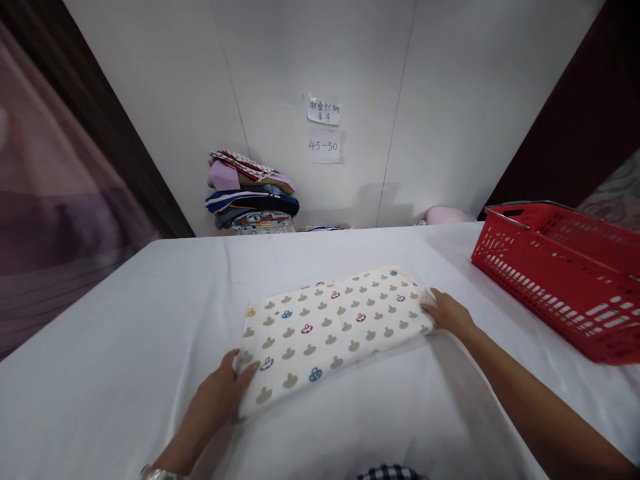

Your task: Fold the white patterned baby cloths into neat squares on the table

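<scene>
A folded cream cloth printed with small grey, blue and red shapes lies flat in the middle of the white-covered table. My left hand grips its near left corner, thumb on top. At the cloth's right end, my right hand holds the edge with the fingers curled onto it. Both forearms reach in from the bottom of the view.
A red plastic basket with metal handles stands at the table's right edge. A stack of folded clothes sits against the white back wall, below two paper notes. A pink object lies at the wall's foot.
</scene>
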Motion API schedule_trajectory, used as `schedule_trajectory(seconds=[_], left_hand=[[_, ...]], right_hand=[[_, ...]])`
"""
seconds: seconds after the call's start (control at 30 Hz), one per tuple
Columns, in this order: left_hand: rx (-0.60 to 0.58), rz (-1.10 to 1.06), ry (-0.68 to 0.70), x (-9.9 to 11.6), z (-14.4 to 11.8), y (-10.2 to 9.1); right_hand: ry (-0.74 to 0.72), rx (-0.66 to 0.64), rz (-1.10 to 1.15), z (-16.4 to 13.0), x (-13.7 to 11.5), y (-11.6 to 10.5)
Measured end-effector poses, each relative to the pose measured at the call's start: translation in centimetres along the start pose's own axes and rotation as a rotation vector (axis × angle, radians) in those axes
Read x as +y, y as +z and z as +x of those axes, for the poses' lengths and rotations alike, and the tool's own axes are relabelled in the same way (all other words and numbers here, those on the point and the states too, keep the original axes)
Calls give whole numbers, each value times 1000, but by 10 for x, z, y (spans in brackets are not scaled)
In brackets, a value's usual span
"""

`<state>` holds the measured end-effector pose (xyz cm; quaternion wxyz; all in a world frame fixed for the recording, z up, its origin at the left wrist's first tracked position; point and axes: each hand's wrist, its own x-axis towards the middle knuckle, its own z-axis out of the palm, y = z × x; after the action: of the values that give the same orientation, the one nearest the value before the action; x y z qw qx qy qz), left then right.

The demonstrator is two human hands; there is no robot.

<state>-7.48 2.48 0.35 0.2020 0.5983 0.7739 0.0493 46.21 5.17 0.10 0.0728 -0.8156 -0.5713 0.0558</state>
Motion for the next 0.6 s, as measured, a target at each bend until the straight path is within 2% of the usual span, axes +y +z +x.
schedule_trajectory(seconds=[0.07,0.13,0.2,0.3,0.37,0.43,0.6], left_hand=[[18,6,8,6,-1,-12],[155,36,103,23,7,-24],[268,43,309,48,21,-29],[254,49,628,93,47,-23],[211,72,727,118,64,-14],[178,101,757,137,78,-5],[100,191,728,159,96,8]], right_hand=[[-115,108,-18,7,-19,-3],[-295,164,39,15,-51,-5],[-484,113,105,23,-91,-4],[-725,33,121,37,-151,1],[-792,-37,31,47,-181,5],[-819,-122,-60,57,-199,9],[-792,-234,-163,76,-211,13]])
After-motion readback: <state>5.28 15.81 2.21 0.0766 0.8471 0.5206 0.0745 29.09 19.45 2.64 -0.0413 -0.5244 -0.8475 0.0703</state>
